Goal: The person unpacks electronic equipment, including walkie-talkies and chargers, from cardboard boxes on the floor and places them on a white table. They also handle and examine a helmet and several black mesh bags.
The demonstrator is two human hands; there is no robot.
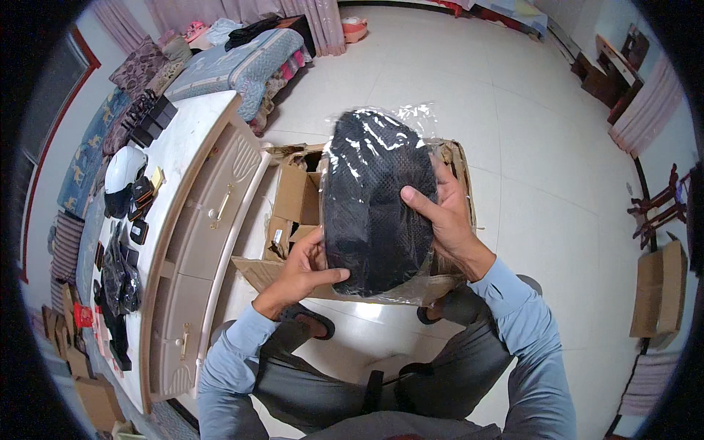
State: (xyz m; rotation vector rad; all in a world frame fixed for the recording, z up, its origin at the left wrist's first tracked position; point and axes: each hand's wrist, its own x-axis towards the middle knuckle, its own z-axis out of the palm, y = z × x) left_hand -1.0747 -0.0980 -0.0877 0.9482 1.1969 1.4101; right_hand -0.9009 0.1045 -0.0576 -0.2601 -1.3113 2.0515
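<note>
Between my two hands is a black mesh-fabric item (378, 213), long and rounded, sealed in a clear plastic bag (416, 121); its exact kind I cannot make out. My left hand (304, 270) grips the bag's lower left edge, thumb on the front. Higher up on the other side, my right hand (449, 216) clasps the right edge, its thumb pressed over the front. Right below the bag stands an open cardboard box (292, 194) with its flaps spread. The bag hides most of the box's inside.
At my left stands a cream cabinet (192, 213) with a white top, carrying a white helmet (125, 169), black pouches and small plastic bags. A bed or sofa with a blue cover (235, 64) is beyond it. Another cardboard box (658, 287) leans at the far right.
</note>
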